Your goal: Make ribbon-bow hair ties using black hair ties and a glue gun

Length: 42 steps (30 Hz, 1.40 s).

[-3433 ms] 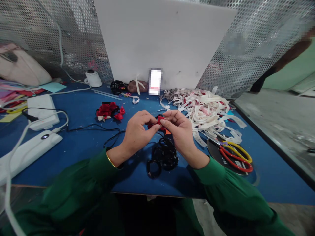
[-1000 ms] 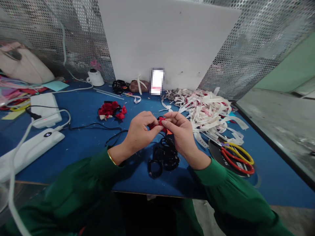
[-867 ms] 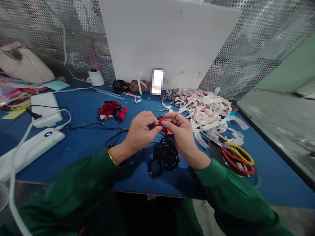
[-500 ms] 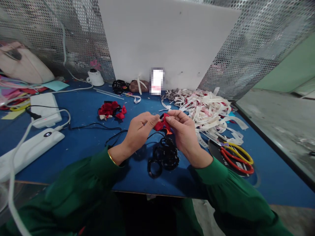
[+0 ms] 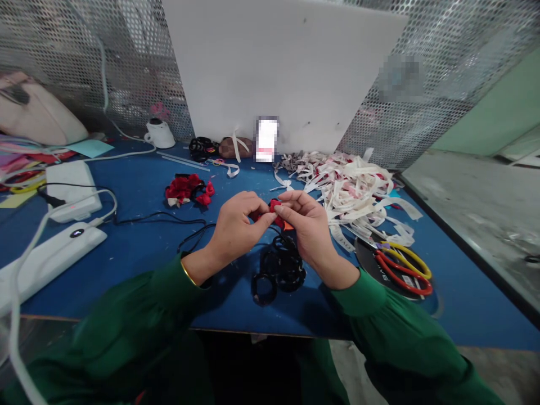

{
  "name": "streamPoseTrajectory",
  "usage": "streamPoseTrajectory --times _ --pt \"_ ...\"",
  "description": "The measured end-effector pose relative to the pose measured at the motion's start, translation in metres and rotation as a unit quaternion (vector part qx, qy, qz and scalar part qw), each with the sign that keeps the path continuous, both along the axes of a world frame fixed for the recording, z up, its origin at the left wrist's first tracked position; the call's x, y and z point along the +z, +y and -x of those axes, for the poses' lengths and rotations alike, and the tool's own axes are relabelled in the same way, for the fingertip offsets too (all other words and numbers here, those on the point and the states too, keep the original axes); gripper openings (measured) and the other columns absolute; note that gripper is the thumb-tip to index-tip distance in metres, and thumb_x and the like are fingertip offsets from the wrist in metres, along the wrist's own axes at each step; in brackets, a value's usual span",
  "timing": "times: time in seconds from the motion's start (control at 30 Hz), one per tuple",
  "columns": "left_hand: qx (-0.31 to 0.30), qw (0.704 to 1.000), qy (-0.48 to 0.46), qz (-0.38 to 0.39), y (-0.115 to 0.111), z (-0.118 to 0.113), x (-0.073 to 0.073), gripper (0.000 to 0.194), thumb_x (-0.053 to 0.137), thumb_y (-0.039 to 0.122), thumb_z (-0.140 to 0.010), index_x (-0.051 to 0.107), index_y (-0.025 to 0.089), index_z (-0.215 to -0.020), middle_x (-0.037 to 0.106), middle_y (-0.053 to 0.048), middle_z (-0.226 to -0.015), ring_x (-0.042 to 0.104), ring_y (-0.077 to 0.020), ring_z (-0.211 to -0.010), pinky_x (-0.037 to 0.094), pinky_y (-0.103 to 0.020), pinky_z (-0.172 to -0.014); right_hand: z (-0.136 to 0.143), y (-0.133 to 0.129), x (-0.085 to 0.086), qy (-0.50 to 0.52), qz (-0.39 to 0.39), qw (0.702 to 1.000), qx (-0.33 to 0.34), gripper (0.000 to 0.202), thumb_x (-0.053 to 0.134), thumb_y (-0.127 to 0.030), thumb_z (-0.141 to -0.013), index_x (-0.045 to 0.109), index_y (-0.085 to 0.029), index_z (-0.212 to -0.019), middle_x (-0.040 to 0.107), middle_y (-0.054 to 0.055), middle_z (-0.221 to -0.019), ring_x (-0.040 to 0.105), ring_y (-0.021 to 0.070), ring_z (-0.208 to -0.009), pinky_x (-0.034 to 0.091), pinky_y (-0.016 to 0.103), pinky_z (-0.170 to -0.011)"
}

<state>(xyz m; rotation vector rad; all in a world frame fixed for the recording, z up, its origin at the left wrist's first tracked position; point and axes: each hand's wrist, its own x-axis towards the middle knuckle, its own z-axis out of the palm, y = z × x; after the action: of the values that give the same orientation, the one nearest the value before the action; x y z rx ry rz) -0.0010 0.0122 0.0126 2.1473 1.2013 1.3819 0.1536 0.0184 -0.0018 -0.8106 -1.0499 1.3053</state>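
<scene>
A red ribbon bow (image 5: 274,206) is pinched between both hands above the table; a bit of black elastic shows at its top and an orange tip hangs beneath. My left hand (image 5: 241,221) is closed on its left side, thumb against bent fingers. From the right, my right hand (image 5: 310,225) grips it between thumb and forefinger. Much of the bow is hidden behind the fingers. Just below the hands lies a pile of black hair ties (image 5: 283,263). Several red bows on black hair ties (image 5: 183,189) lie left of my left hand.
White ribbon strips (image 5: 348,183) heap at the back right. Red-handled scissors (image 5: 403,273) and a yellow-handled pair (image 5: 411,256) lie on the right. A lit phone (image 5: 266,139) leans against a white board (image 5: 274,62). Power bank (image 5: 54,259), cables and white cup (image 5: 161,134) are left.
The hands have drawn closer together around the red bow, and the fingers cover more of it. The black elastic that stuck up between them shows less. The view has shifted slightly.
</scene>
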Motion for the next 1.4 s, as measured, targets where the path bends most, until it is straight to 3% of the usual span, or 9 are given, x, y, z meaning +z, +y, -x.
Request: streamPoseTrajectory --times 0.23,0.4,0.53,0.77,0.93,1.03,1.17,1.3,1.4 --pt "0.031 0.998 0.009 -0.049 0.004 0.004 0.002 0.019 0.07 0.016 -0.084 0.061 0.018 -0.067 0.057 0.001 -0.066 0.054 -0.0143 -0.068 0.042 -0.029 -0.066 -0.008 0.005 0.009 -0.084 -0.045 0.995 -0.022 0.022 0.079 -0.034 -0.076 0.067 -0.021 -0.09 0.07 -0.002 -0.076 0.064 0.0115 -0.068 0.052 0.027 -0.067" --pt "0.152 0.984 0.01 -0.086 0.023 0.025 0.007 0.011 0.071 0.024 -0.085 0.068 0.019 -0.077 0.06 0.0 -0.071 0.055 -0.0154 -0.069 0.042 -0.03 -0.067 -0.039 0.022 0.019 -0.146 -0.108 0.974 -0.139 0.018 0.071 -0.035 -0.082 0.066 -0.02 -0.092 0.075 0.002 -0.084 0.066 0.0131 -0.071 0.051 0.028 -0.068" --pt "0.247 0.963 0.069 -0.085 0.042 0.05 0.011 0.01 0.071 0.03 -0.085 0.071 0.02 -0.082 0.064 -0.002 -0.077 0.057 -0.0188 -0.074 0.042 -0.033 -0.071 -0.068 0.029 0.004 -0.236 -0.096 0.953 -0.165 0.02 0.07 -0.035 -0.081 0.064 -0.02 -0.092 0.073 0.003 -0.081 0.067 0.0166 -0.073 0.051 0.032 -0.071" --pt "0.377 0.908 0.178 -0.051 0.062 0.096 0.017 0.015 0.064 0.033 -0.088 0.073 0.021 -0.09 0.066 -0.012 -0.094 0.057 -0.0325 -0.098 0.037 -0.045 -0.085 -0.076 0.018 -0.015 -0.562 -0.094 0.801 -0.182 0.012 0.064 -0.031 -0.086 0.066 -0.022 -0.094 0.076 0.004 -0.085 0.069 0.0224 -0.079 0.043 0.032 -0.069" --pt "0.449 0.866 0.219 0.022 0.074 0.132 0.01 0.03 0.057 0.037 -0.089 0.075 0.018 -0.102 0.067 -0.018 -0.108 0.056 -0.0385 -0.106 0.039 -0.047 -0.084 -0.069 0.014 -0.012 -0.65 -0.089 0.738 -0.155 0.013 0.063 -0.032 -0.091 0.066 -0.023 -0.099 0.078 0.003 -0.091 0.072 0.025 -0.086 0.039 0.031 -0.067" --pt "0.452 0.833 0.29 0.134 0.084 0.143 0.001 0.034 0.057 0.035 -0.086 0.077 0.017 -0.107 0.069 -0.021 -0.113 0.059 -0.0397 -0.106 0.041 -0.045 -0.08 -0.069 0.015 -0.013 -0.675 -0.092 0.718 -0.144 0.014 0.063 -0.033 -0.092 0.066 -0.022 -0.101 0.078 0.003 -0.091 0.072 0.025 -0.086 0.038 0.031 -0.066" --pt "0.394 0.816 0.349 0.238 0.093 0.143 -0.01 0.025 0.065 0.026 -0.072 0.079 0.018 -0.091 0.073 -0.019 -0.098 0.065 -0.0371 -0.095 0.042 -0.04 -0.073 -0.069 0.015 -0.013 -0.705 -0.088 0.693 -0.126 0.016 0.062 -0.035 -0.094 0.066 -0.022 -0.103 0.078 0.004 -0.092 0.072 0.0246 -0.087 0.037 0.03 -0.065" --pt "0.405 0.821 0.357 0.184 0.088 0.141 -0.012 0.031 0.063 0.036 -0.079 0.076 0.015 -0.098 0.071 -0.019 -0.101 0.063 -0.0363 -0.099 0.04 -0.041 -0.073 -0.069 0.014 -0.011 -0.729 -0.07 0.673 -0.103 0.02 0.061 -0.037 -0.095 0.066 -0.021 -0.106 0.079 0.007 -0.096 0.072 0.0252 -0.091 0.038 0.03 -0.067" --pt "0.412 0.862 0.289 0.06 0.081 0.136 -0.01 0.031 0.063 0.034 -0.083 0.073 0.014 -0.104 0.068 -0.012 -0.098 0.061 -0.03 -0.103 0.037 -0.039 -0.076 -0.068 0.014 -0.01 -0.741 -0.057 0.663 -0.087 0.021 0.06 -0.038 -0.095 0.066 -0.022 -0.106 0.079 0.008 -0.097 0.072 0.0264 -0.093 0.037 0.03 -0.065"
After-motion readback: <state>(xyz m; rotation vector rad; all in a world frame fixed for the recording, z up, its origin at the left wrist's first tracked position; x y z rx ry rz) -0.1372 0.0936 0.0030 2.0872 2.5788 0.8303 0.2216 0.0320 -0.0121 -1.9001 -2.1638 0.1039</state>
